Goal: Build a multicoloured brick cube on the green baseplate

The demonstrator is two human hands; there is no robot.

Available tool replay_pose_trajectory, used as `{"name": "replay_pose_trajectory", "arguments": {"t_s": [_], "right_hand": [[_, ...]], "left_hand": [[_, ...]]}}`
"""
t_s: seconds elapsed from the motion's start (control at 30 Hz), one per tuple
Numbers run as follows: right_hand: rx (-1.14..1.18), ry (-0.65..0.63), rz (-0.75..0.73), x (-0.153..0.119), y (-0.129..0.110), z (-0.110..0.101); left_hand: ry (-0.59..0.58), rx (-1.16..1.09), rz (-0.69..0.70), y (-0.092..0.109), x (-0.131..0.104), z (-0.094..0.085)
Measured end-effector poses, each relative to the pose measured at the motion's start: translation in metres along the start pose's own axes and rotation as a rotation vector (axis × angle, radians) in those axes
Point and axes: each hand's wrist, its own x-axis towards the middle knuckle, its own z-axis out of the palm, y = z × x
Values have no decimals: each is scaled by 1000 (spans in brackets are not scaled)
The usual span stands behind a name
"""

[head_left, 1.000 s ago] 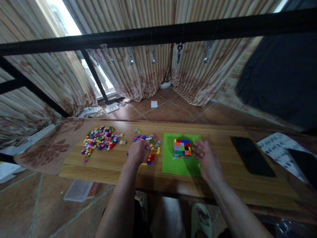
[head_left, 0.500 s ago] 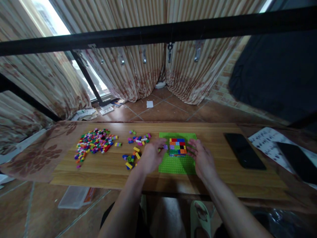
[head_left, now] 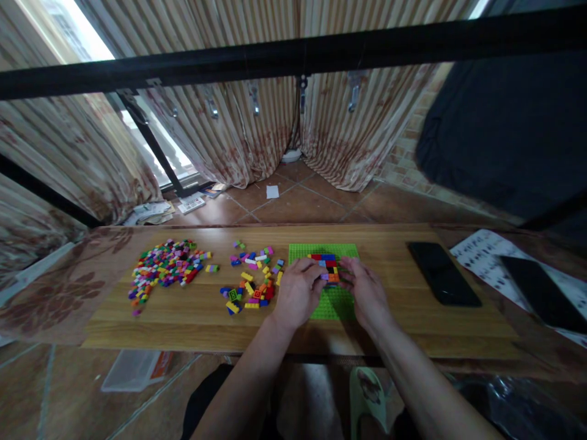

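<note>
A block of multicoloured toy bricks (head_left: 331, 264) stands on a green studded baseplate (head_left: 334, 311). My left hand (head_left: 299, 290) reaches over the block's left part, thumb and fingers pinched on a small purple brick (head_left: 324, 277) at the block's top. Its fingers hide much of the block's left side. At the block's right side is my right hand (head_left: 365, 290), fingers loosely stretched and apart, with no brick visible in it. Whether its fingertips touch the block I cannot tell.
Left of the baseplate lie loose sorted bricks (head_left: 257, 293), and farther left a large brick pile (head_left: 172, 263). A black phone (head_left: 443, 273) rests on the wooden board (head_left: 394, 330) at the right. Beyond it are a printed sheet (head_left: 477, 247) and another dark device (head_left: 541, 293).
My left hand has moved right with the purple brick, from beside the block to its top. My right hand stays at the block's right side. The view has shifted slightly.
</note>
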Motion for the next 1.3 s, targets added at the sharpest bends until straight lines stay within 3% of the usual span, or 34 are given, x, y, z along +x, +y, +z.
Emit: {"name": "replay_pose_trajectory", "arguments": {"t_s": [0.3,0.67,0.97,1.3], "right_hand": [[-17,-23,-7,1,1,0],[-86,-106,-59,-3,1,1],[-234,-95,-198,7,19,-1],[-305,-108,-258,6,17,1]], "left_hand": [[55,-14,-31,0,-3,9],[-17,31,-135,6,-3,8],[0,47,-181,9,-3,13],[8,56,-221,12,-4,12]]}}
